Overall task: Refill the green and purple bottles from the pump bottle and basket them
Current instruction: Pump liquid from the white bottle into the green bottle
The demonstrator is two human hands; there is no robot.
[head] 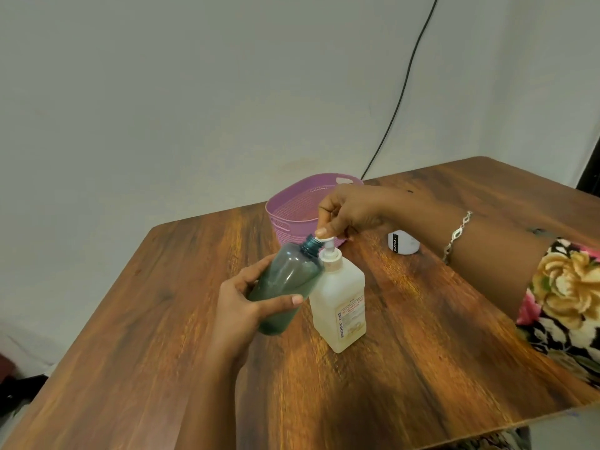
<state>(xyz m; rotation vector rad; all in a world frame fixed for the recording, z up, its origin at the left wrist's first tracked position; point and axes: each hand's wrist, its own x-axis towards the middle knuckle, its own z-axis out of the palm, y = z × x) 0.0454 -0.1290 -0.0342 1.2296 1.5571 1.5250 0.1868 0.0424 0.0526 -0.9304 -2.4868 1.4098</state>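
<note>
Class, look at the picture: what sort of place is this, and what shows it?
Probably a room in a home: a wood-grain table against a white wall, a lilac basket and a pump bottle on it, a black cable down the wall.

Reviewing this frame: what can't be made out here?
Head view only.
- Whether liquid enters the green bottle: the spout tip sits mostly under the right hand.
- Label on the pump bottle: too blurred to read.
- The white container: partly behind the right forearm.
- Inside of the basket: partly blocked by that hand.
- The purple bottle: nowhere in frame.
</note>
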